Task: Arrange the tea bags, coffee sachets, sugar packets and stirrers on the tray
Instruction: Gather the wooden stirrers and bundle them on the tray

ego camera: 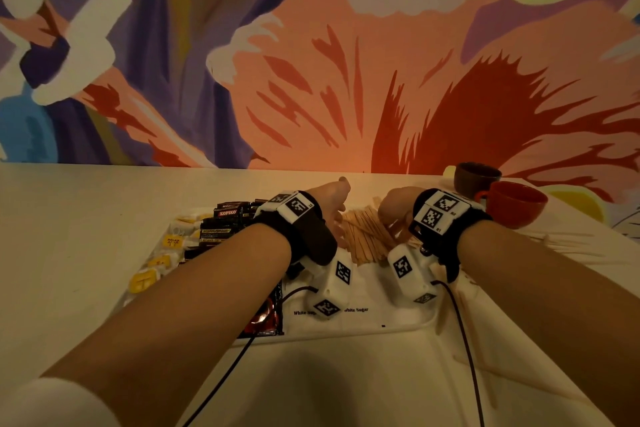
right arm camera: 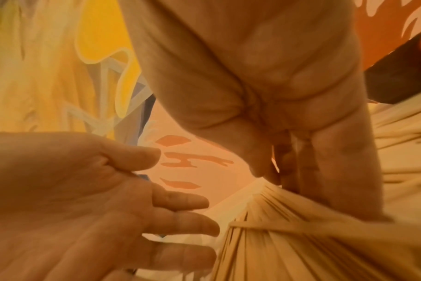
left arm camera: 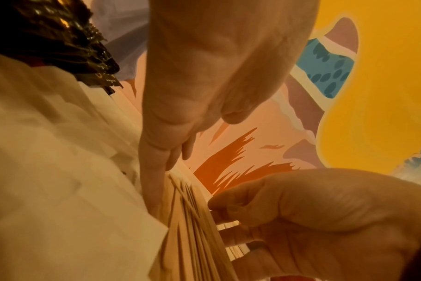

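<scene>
A white tray (ego camera: pixel 363 332) lies on the table. On it are yellow-tagged tea bags (ego camera: pixel 159 256) at the left, dark coffee sachets (ego camera: pixel 225 218) beside them, white sugar packets (ego camera: pixel 360 305) at the front, and a pile of wooden stirrers (ego camera: pixel 367 236) at the back right. My left hand (ego camera: pixel 334 215) is flat, its straight fingers (left arm camera: pixel 154 186) pressing the pile's left side. My right hand (ego camera: pixel 394 213) has its fingers (left arm camera: pixel 228 209) curled round the right edge of the stirrers (left arm camera: pixel 195 237). In the right wrist view the left hand (right arm camera: pixel 108 199) shows an open palm beside the stirrers (right arm camera: pixel 301 247).
A brown cup (ego camera: pixel 474 178) and a red cup (ego camera: pixel 516 203) stand at the back right, close to my right wrist. Loose stirrers (ego camera: pixel 568 243) lie on the table right of the tray. A red-black sachet (ego camera: pixel 266 317) sits under my left forearm. A painted wall bounds the table's far edge.
</scene>
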Demonstrator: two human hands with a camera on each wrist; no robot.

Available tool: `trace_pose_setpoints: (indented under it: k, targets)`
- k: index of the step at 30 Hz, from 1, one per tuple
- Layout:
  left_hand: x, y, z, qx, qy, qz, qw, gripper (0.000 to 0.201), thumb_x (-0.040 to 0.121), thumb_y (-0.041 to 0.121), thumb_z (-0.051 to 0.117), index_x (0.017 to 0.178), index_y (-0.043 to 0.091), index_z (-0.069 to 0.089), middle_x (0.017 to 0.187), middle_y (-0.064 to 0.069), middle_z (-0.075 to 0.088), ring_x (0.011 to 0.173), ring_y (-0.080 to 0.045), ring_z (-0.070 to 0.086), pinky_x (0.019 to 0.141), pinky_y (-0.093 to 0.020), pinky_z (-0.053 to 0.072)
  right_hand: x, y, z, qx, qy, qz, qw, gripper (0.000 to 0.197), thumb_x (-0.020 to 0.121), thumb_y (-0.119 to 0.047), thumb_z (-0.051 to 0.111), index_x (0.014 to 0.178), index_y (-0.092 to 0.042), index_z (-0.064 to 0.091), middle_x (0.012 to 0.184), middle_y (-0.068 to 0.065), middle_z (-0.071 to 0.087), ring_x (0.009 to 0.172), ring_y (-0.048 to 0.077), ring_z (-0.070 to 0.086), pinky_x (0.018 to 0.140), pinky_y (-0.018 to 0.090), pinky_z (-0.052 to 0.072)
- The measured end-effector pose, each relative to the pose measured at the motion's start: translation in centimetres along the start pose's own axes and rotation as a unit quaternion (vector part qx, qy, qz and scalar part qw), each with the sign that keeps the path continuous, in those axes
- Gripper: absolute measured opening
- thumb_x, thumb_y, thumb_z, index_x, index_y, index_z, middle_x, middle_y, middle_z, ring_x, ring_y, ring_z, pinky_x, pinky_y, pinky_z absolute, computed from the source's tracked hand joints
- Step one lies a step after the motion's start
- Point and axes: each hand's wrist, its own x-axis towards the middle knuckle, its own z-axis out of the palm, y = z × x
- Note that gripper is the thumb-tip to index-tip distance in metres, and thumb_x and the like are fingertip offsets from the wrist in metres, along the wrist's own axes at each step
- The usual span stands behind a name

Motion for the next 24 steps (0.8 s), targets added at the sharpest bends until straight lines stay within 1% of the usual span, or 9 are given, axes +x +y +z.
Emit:
trace_pose_setpoints:
  k: [3,6,9,11,13,16,17,19,24]
  targets:
    - [-0.3,0.2,0.1,0.014,-0.002,0.013,1.0,0.069,0.099,0.054,0.018,0.147,0.004,0.023,0.157,-0.016,0.015,0.141,-0.04,0.018,0.109,-0.057,0.026,0.5,0.2,-0.5,0.013,-0.003,-0.003,1.0,0.036,0.086,-0.003,0.055,0.122,0.002,0.055,0.11,0.016,0.06,0.089,0.025,0.059,0.075,0.033,0.054]
    - [-0.7,0.4,0.1,0.028,0.002,0.021,0.999,0.069,0.099,0.054,0.015,0.146,0.005,0.028,0.156,-0.014,0.019,0.142,-0.039,0.018,0.11,-0.055,0.027,0.5,0.3,-1.0,0.014,-0.007,0.001,1.0,0.034,0.086,-0.004,0.056,0.119,0.001,0.057,0.105,0.013,0.06,0.088,0.025,0.061,0.073,0.033,0.055]
    - [-0.7,0.2,0.3,0.043,-0.015,0.015,0.999,0.071,0.099,0.055,0.014,0.144,0.004,0.031,0.154,-0.014,0.025,0.141,-0.039,0.02,0.109,-0.055,0.026,0.0,0.5,-0.8,0.005,-0.046,-0.008,0.999,0.034,0.082,0.002,0.059,0.116,0.002,0.059,0.1,0.012,0.063,0.079,0.021,0.062,0.067,0.031,0.054]
    - [-0.6,0.0,0.6,0.04,-0.015,0.011,0.999,0.069,0.099,0.054,0.016,0.144,0.004,0.032,0.154,-0.014,0.026,0.14,-0.039,0.021,0.107,-0.054,0.027,0.1,0.8,-0.6,0.022,-0.046,-0.016,0.999,0.035,0.083,0.005,0.058,0.117,0.003,0.058,0.09,0.01,0.061,0.074,0.019,0.061,0.068,0.031,0.054]
    - [-0.7,-0.1,0.9,0.037,-0.011,0.014,0.999,0.068,0.099,0.053,0.016,0.143,0.004,0.032,0.153,-0.014,0.026,0.14,-0.038,0.023,0.106,-0.054,0.029,0.1,1.1,-0.7,0.038,-0.023,-0.02,0.999,0.034,0.084,0.005,0.057,0.117,0.003,0.058,0.087,0.011,0.06,0.073,0.02,0.061,0.073,0.033,0.055]
    - [-0.6,-0.2,1.0,0.03,0.001,0.02,0.999,0.066,0.1,0.052,0.018,0.142,0.004,0.034,0.153,-0.015,0.027,0.14,-0.039,0.023,0.107,-0.054,0.03,-0.5,1.2,-0.6,0.015,-0.052,-0.019,0.998,0.024,0.08,0.0,0.065,0.104,0.0,0.063,0.091,0.014,0.064,0.077,0.023,0.064,0.067,0.03,0.056]
    - [-0.6,-0.3,1.0,0.029,0.002,0.021,0.999,0.066,0.1,0.052,0.018,0.142,0.004,0.034,0.153,-0.015,0.027,0.14,-0.039,0.023,0.107,-0.054,0.03,-1.1,0.9,-0.5,-0.005,-0.081,-0.013,0.997,0.022,0.078,-0.005,0.07,0.099,-0.002,0.065,0.093,0.016,0.067,0.082,0.025,0.066,0.071,0.032,0.057]
    - [-0.6,-0.4,0.9,0.032,-0.001,0.023,0.999,0.067,0.1,0.052,0.017,0.142,0.004,0.035,0.152,-0.016,0.027,0.139,-0.038,0.024,0.106,-0.054,0.031,-1.6,0.5,-0.1,-0.041,-0.117,0.002,0.992,0.029,0.075,-0.01,0.076,0.101,-0.002,0.065,0.096,0.016,0.069,0.091,0.028,0.067,0.084,0.039,0.055]
    - [-0.8,-0.6,0.7,0.024,-0.003,0.026,0.999,0.067,0.099,0.053,0.018,0.139,0.002,0.038,0.147,-0.019,0.035,0.132,-0.036,0.038,0.097,-0.048,0.04,-0.9,-0.1,0.9,-0.087,-0.062,-0.021,0.994,0.031,0.078,-0.001,0.07,0.109,0.004,0.065,0.107,0.019,0.068,0.093,0.028,0.067,0.089,0.041,0.054]
